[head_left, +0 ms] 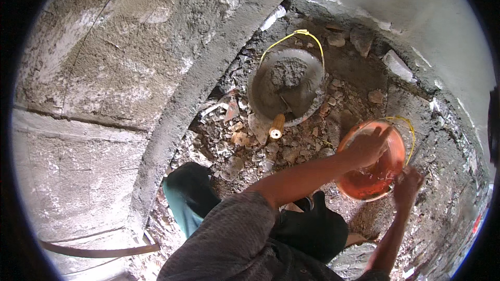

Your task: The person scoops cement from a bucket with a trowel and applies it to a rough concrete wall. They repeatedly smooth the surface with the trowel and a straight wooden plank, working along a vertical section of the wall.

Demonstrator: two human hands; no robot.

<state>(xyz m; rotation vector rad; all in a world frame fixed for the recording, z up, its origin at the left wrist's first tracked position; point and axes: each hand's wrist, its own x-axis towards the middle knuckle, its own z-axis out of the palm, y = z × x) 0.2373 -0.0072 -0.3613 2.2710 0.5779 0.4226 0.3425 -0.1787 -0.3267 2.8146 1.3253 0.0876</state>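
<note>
An orange bucket (359, 187) with a yellow handle holds what looks like water, stirred up and splashing. My left hand (371, 147) reaches over into it; motion smears its fingers. At the bucket's right rim my right hand (409, 183) is closed, its fingers curled, and what they grip I cannot make out. Further off and to the left stands a grey, mortar-coated bucket (255, 96), its yellow handle raised. Wet grey mortar (289, 72) lies inside. A trowel rests in that bucket, with its wooden handle (277, 126) sticking out over the near rim.
Broken stone and rubble (245, 151) cover the ground around both buckets. A rough cement ledge (192, 91) and a block wall (99, 67) run along the left. A smooth grey wall (416, 15) curves round the far right. A strip (104, 251) juts out at lower left.
</note>
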